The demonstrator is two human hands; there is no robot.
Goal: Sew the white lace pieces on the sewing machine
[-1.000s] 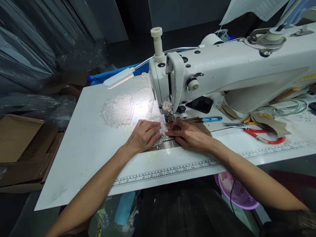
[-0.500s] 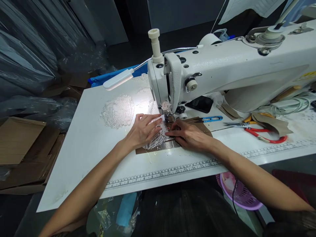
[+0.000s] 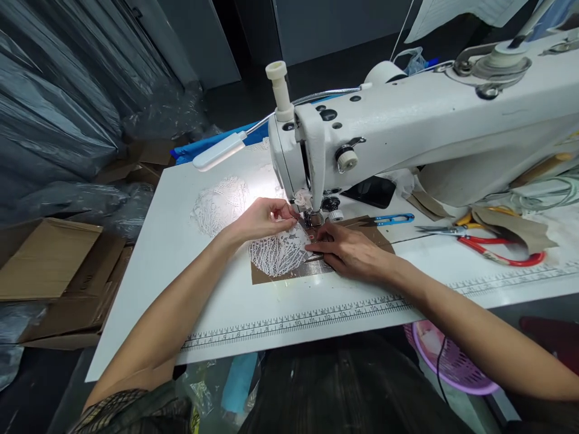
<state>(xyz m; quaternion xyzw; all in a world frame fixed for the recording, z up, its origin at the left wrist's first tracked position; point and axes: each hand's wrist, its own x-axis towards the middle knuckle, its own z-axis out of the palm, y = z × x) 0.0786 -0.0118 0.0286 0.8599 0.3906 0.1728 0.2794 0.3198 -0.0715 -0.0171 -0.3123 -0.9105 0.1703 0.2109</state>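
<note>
A piece of white lace (image 3: 278, 252) lies on the brown plate of the sewing machine (image 3: 375, 129), its upper right edge near the presser foot (image 3: 313, 218). My left hand (image 3: 266, 218) is raised at the lace's upper edge, thumb and fingers pinched together on it just left of the foot. Right of the foot, my right hand (image 3: 350, 248) rests low on the plate with its fingers curled and one fingertip reaching the lace's right edge. Whatever those fingers may hold is hidden. More white lace (image 3: 220, 205) lies on the table to the left.
Blue thread snips (image 3: 394, 219) and red-handled scissors (image 3: 493, 247) lie right of my right hand. Behind them is a black phone (image 3: 371, 191). A lamp (image 3: 219, 152) hangs over the table's left part. A printed ruler (image 3: 289, 325) runs along the front edge; a purple basket (image 3: 474, 377) sits below.
My left hand has gone from lying spread over the lace to a raised pinch at its upper edge, uncovering more lace. My right hand stays nearly in place.
</note>
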